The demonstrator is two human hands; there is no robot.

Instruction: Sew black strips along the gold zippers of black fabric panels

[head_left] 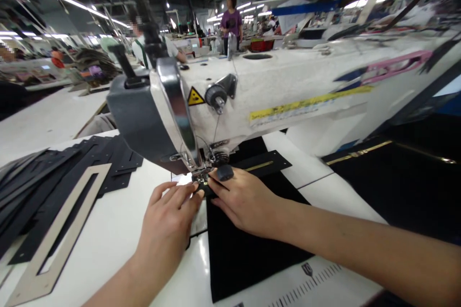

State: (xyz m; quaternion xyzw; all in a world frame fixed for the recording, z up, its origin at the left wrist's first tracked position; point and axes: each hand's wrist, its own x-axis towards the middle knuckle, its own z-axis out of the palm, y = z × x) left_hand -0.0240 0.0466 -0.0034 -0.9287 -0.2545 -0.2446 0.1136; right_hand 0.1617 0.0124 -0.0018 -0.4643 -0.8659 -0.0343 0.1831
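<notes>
Both hands are at the needle area of a white industrial sewing machine [306, 76], close to its metal presser foot [201, 176]. My left hand [167, 220] is closed, thumb and fingertips pressed together at the left end of a black strip with a gold-toothed zipper [261, 166]. From the right, my right hand [248, 199] bears down on the same strip, fingers bent around its near edge beside the foot. Under the strip lies a larger black fabric panel [248, 264], flat and reaching toward me. The fingertips partly hide the zipper at the needle.
Left on the white table lie a pile of dark slotted strips [90, 153] and a beige slotted frame [68, 230]. A printed ruler scale [306, 288] runs along the front edge. More black material with zippers [406, 177] lies right. People stand beyond the machine.
</notes>
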